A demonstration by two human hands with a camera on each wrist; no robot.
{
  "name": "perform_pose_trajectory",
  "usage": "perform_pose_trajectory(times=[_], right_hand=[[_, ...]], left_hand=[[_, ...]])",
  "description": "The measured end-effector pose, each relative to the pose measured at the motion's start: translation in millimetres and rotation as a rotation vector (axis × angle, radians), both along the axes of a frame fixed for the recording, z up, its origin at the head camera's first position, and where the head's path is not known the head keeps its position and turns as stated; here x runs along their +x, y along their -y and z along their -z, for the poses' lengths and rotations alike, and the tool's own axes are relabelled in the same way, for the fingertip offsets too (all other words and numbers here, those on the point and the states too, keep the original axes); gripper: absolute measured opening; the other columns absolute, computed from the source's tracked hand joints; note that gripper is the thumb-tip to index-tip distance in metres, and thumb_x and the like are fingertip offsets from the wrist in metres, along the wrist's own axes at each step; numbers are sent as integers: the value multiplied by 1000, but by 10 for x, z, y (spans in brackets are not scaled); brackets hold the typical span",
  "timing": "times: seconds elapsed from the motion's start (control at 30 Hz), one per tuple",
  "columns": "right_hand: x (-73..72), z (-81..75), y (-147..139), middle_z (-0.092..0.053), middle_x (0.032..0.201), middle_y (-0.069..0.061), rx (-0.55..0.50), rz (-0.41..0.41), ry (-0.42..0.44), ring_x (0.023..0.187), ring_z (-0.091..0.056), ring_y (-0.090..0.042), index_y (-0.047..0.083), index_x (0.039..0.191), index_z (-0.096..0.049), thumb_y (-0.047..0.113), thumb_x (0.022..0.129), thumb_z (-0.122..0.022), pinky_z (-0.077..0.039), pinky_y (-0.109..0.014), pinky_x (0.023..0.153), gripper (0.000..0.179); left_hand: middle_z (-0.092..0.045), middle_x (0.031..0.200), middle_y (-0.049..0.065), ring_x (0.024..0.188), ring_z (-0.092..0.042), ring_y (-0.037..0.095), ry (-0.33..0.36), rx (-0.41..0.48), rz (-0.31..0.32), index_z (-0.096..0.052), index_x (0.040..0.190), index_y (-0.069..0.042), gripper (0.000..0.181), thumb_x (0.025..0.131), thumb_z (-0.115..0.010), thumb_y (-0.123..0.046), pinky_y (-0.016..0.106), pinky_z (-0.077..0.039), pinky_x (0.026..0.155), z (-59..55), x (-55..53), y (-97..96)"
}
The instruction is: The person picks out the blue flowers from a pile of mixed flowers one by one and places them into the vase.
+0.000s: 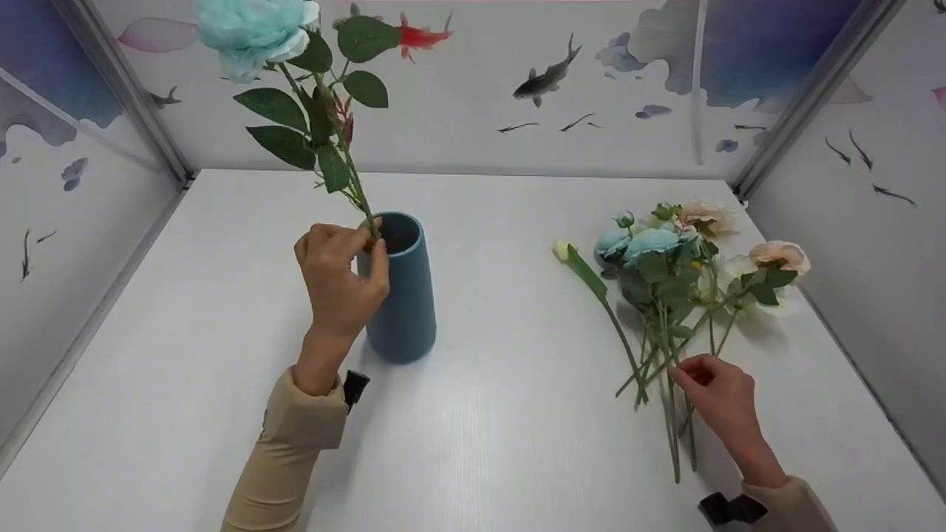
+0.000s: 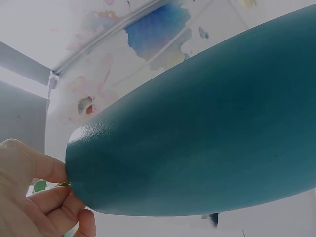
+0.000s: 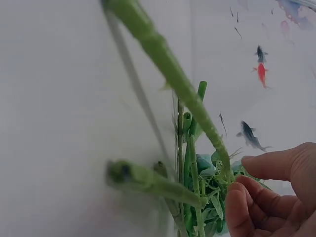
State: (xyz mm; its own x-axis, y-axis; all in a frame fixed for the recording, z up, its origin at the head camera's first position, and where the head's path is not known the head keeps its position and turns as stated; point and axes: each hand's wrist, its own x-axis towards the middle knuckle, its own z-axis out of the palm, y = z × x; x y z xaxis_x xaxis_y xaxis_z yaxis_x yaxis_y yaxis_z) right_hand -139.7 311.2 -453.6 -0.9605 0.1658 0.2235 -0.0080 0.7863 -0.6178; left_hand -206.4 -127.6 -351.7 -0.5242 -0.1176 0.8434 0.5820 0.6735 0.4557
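Observation:
My left hand (image 1: 344,273) pinches the stem of a light-blue artificial flower (image 1: 255,29) with dark green leaves. The bloom stands high at the upper left, and the stem's lower end is hidden at the mouth of a tall blue vase (image 1: 403,310). In the left wrist view the vase (image 2: 197,133) fills most of the picture, the fingers (image 2: 54,197) at its rim. On the right, my right hand (image 1: 720,391) has thumb and forefinger around a green stem (image 3: 173,74) in a pile of flowers. The fingertips partly hide that stem.
The pile holds blue blooms (image 1: 650,244), peach blooms (image 1: 780,256) and crossed stems on a white table (image 1: 488,428). At its left lies a white tulip (image 1: 562,251). Printed panels with fish (image 1: 547,77) enclose the table at the back and sides.

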Motion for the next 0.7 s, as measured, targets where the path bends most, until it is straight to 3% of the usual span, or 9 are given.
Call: perform_pose_trajectory(times=[0.33,0.57,0.7], right_hand=[[102,-35,17,-60,66,-3,69,-63,215,60,-52,-15,0,78,-67,17,83,-71,-42,-25,52,19],[74,-19,45,-61,63,-3,46,-74,203,55,-54,-15,-3,81,-68,14,85,-68,-42,-24,49,18],[70,-4,39,-61,59,-3,0,-73,243,50,-57,-15,-4,80,-68,14,86,-68,-42,-24,46,19]], left_hand=[[-64,74,11,81,-49,32,78,-53,-30,-71,86,2,14,82,-60,-4,53,-29,86,-78,36,-23],[-64,74,10,84,-48,32,83,-39,-40,-73,84,0,15,80,-60,-6,53,-27,87,-57,43,-18],[-65,73,10,84,-50,32,59,-39,-39,-72,76,-1,16,83,-60,-11,54,-27,87,-34,15,-18]])
